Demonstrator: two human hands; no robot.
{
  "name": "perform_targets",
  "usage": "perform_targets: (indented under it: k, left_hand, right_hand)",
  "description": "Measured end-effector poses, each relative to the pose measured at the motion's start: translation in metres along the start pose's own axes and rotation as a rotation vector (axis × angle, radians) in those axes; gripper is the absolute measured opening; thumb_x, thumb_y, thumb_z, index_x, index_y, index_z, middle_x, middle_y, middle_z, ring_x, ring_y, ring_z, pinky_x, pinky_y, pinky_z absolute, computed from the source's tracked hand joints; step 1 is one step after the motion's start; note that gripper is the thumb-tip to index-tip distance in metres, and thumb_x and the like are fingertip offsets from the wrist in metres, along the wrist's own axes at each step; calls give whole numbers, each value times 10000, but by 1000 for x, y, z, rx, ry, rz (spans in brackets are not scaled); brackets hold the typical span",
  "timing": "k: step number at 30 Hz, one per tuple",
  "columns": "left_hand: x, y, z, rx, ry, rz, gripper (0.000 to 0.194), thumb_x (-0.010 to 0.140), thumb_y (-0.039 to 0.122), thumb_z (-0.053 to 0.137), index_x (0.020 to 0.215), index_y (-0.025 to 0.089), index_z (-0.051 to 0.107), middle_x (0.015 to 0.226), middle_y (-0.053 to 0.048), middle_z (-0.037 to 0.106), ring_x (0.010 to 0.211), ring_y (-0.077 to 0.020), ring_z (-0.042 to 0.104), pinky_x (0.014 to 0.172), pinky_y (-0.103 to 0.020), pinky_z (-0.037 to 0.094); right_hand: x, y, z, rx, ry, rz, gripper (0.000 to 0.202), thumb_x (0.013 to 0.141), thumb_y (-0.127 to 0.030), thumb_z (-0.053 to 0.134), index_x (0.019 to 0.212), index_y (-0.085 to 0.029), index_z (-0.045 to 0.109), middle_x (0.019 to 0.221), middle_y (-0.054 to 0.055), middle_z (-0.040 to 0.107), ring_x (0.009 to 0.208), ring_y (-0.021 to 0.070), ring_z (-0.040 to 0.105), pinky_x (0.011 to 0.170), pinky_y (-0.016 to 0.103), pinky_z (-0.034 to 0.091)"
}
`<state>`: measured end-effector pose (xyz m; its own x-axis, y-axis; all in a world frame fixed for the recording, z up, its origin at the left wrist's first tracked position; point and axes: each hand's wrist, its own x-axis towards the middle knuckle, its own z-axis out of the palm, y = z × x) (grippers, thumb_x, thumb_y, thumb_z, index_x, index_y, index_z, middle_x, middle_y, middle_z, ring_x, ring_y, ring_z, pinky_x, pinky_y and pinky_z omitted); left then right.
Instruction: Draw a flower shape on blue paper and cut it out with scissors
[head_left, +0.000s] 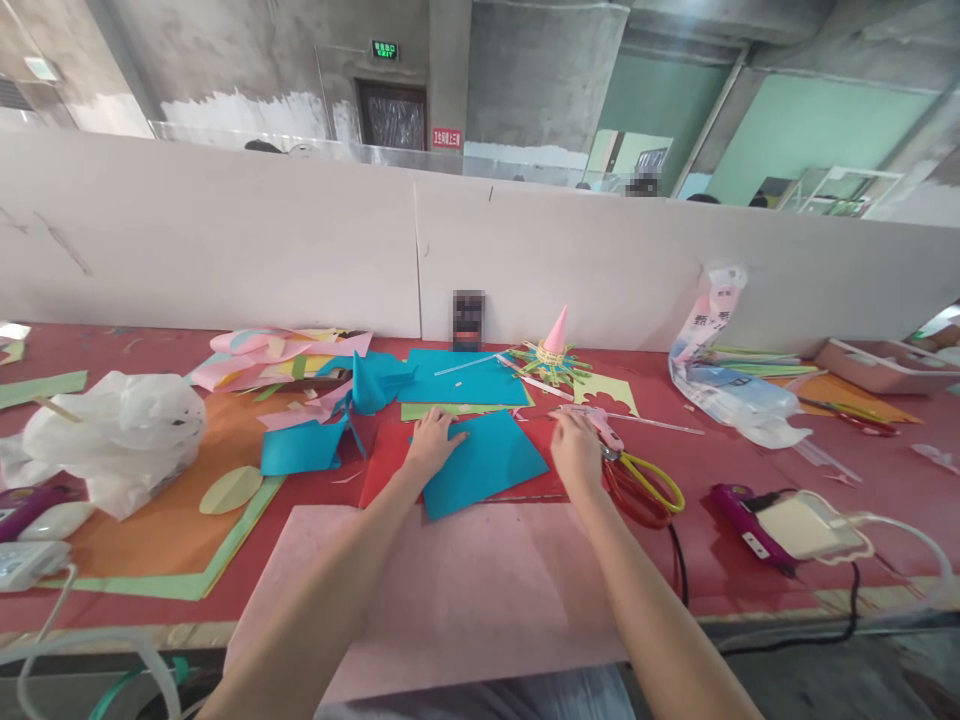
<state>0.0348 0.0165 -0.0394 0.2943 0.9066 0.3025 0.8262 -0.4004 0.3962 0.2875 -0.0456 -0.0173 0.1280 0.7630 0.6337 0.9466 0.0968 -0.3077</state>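
My left hand [435, 445] lies on the left edge of a sheet of blue paper [491, 462], fingers flat and thumb spread to the right. Beneath the blue paper is red paper [384, 462], showing on both sides of it. My right hand [576, 455] is at the right end of the red paper, its fingers bent together; anything in them is hidden. Just right of those fingers lies a pink glue gun [606, 430], beside scissors with yellow handles [660, 482].
Behind my hands are more blue paper [465, 380] and a pink paper cone [556, 332]. Paper scraps [277, 360] and a white plastic bag [112, 435] lie left. To the right are a purple power strip [754, 530], a plastic wrapper [720, 390] and a pink tray [889, 367].
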Motion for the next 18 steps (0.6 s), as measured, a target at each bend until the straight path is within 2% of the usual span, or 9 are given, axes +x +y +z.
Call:
perform_targets:
  k: [2, 4, 6, 8, 11, 14, 18]
  left_hand:
    - [-1, 2, -1, 0, 2, -1, 346, 843, 422, 538, 1095, 191, 588, 1095, -79, 546, 1070, -240, 504, 920, -367, 394]
    - [-2, 3, -2, 9, -3, -9, 348, 845, 412, 537, 1097, 179, 590, 1081, -85, 549, 1058, -245, 511, 916, -372, 396]
    - [-3, 3, -3, 24, -12, -9, 353, 850, 416, 525, 1105, 181, 592, 1070, -87, 551, 1055, -255, 513, 911, -382, 399]
    - [-4, 2, -3, 20, -11, -9, 349, 853, 412, 517, 1113, 191, 592, 1071, -86, 550, 1065, -256, 510, 919, -384, 397]
    - [-6, 2, -4, -29, -10, -3, 379, 849, 436, 512, 1138, 201, 585, 1081, -83, 547, 1053, -250, 518, 928, -381, 397]
    - [-9, 3, -5, -56, -1, -15, 367, 840, 431, 525, 1133, 220, 586, 1086, -80, 548, 1056, -250, 518, 929, -376, 402]
    - [-9, 5, -7, -64, -4, -25, 349, 840, 413, 525, 1134, 233, 579, 1097, -82, 548, 1051, -252, 522, 925, -377, 410]
  right_hand:
    - [20, -26, 16, -19, -157, -83, 360, 858, -95, 365, 1094, -136, 635, 1079, 130, 644, 1022, 229, 557, 934, 356, 414]
    - [43, -45, 38, -77, -298, -138, 367, 874, -90, 362, 1147, -118, 605, 1143, 139, 617, 1091, 216, 528, 953, 321, 403]
    - [65, -54, 60, -194, -417, -152, 374, 868, -61, 367, 1178, -92, 573, 1184, 168, 582, 1123, 231, 511, 944, 330, 408]
    - [85, -52, 77, -305, -492, -103, 355, 858, -47, 379, 1154, -84, 571, 1199, 191, 554, 1091, 240, 535, 879, 324, 446]
    - [108, -40, 94, -393, -502, -3, 356, 865, -41, 343, 1143, -69, 565, 1244, 212, 507, 1019, 244, 587, 784, 307, 483]
    - [126, -29, 107, -437, -492, 68, 430, 867, -17, 308, 1250, -76, 494, 1238, 226, 509, 934, 229, 635, 760, 305, 491]
    - [148, -26, 127, -476, -495, 174, 464, 881, -19, 274, 1330, -18, 394, 1177, 285, 538, 957, 263, 645, 745, 325, 501]
